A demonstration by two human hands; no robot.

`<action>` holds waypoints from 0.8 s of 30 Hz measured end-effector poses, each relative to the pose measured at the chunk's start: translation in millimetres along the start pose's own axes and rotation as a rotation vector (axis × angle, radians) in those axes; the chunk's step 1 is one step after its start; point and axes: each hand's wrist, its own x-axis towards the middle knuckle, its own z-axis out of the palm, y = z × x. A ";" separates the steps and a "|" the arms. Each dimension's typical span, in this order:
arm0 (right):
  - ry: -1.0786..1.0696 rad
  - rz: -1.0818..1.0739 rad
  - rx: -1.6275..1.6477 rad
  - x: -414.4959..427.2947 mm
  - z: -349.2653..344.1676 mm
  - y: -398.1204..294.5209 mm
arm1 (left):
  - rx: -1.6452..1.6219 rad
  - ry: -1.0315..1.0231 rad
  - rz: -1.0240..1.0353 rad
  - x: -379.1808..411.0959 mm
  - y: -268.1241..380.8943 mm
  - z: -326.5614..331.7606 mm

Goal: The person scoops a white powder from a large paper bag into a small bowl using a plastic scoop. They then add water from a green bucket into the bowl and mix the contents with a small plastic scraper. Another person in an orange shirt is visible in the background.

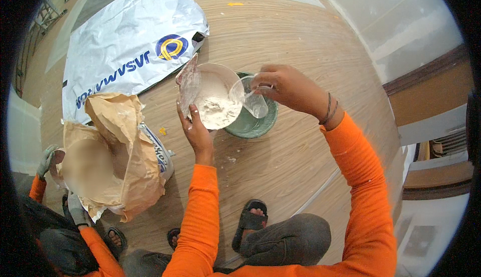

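Note:
My left hand (196,130) grips the side of a white tub (220,70) holding pale powder (216,109), thumb near its rim. A flat, dust-coated piece with reddish patches (189,83) stands along the tub's left side, against my fingers; its kind is unclear. With its fingers closed on the handle, my right hand (280,87) holds a clear plastic cup (257,106) at the tub's right edge. The cup is tilted, and I cannot tell what it contains. Below it on the floor is a green bucket (268,123), partly hidden by the tub and cup.
To the left, an open brown paper sack (146,156) stands with a blurred patch over it. A co-worker's gloved hands (47,160) are at its edge. A printed white plastic sheet (112,47) lies beyond on the wood-look floor (300,51). A wall (398,21) bounds the right.

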 end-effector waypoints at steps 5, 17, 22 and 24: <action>0.162 0.099 -0.018 -25.9 38.2 47.5 | 0.098 0.025 0.144 -0.6 23.3 -4.6; -0.057 0.338 -0.133 -19.4 180.1 82.1 | 0.306 -0.101 0.415 -4.2 34.9 12.0; -0.012 0.382 -0.095 -29.7 196.4 87.8 | 0.468 -0.182 0.530 -9.9 34.1 32.6; 0.009 0.390 -0.082 -37.8 191.1 87.8 | 0.460 -0.192 0.547 -12.7 31.7 39.3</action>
